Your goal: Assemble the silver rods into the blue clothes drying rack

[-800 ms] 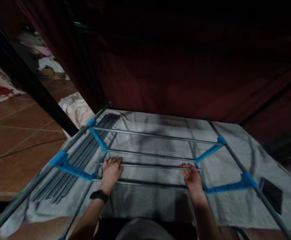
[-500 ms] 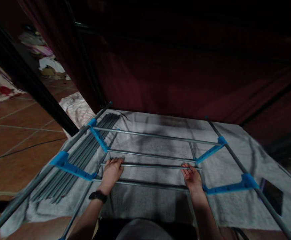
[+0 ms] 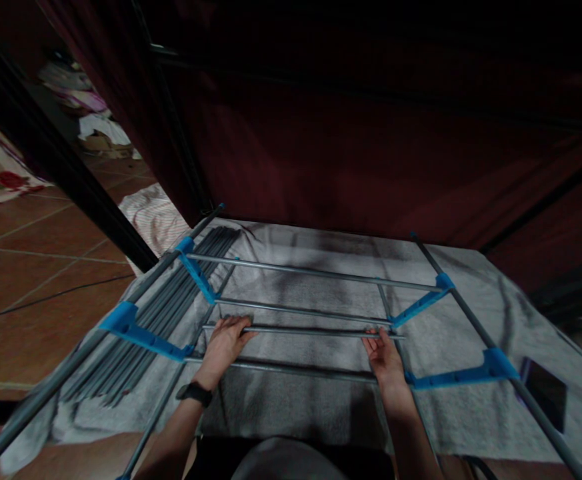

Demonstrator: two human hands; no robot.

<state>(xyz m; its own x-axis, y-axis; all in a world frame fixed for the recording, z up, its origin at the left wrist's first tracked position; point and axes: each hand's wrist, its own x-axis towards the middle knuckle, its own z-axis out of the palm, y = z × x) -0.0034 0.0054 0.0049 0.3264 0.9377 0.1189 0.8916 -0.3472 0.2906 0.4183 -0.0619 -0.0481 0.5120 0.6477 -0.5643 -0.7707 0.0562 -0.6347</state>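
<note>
A thin grey metal tube (image 3: 311,331) lies crosswise between my hands. Near its left end my left hand (image 3: 227,341), with a dark band on the wrist, is closed around it. The fingers of my right hand (image 3: 383,352), palm turned up, are curled on the tube close to its right end. Around them stands a frame of grey tubes with blue plastic brackets: a near left bracket (image 3: 143,333), a far left bracket (image 3: 197,272), a near right bracket (image 3: 463,375) and a far right bracket (image 3: 421,301). Fixed crossbars (image 3: 315,272) span the brackets before and behind the held tube.
Several loose grey tubes (image 3: 158,320) lie in a bundle at the left on a grey cloth (image 3: 291,407). A dark phone-like slab (image 3: 545,390) rests at the right. Dark red fabric (image 3: 351,167) hangs behind, and a black post (image 3: 65,153) slants at the left.
The held tube has shifted very slightly to the right, with my left hand moving along. My right fingers have closed a little more around it. The frame has not moved.
</note>
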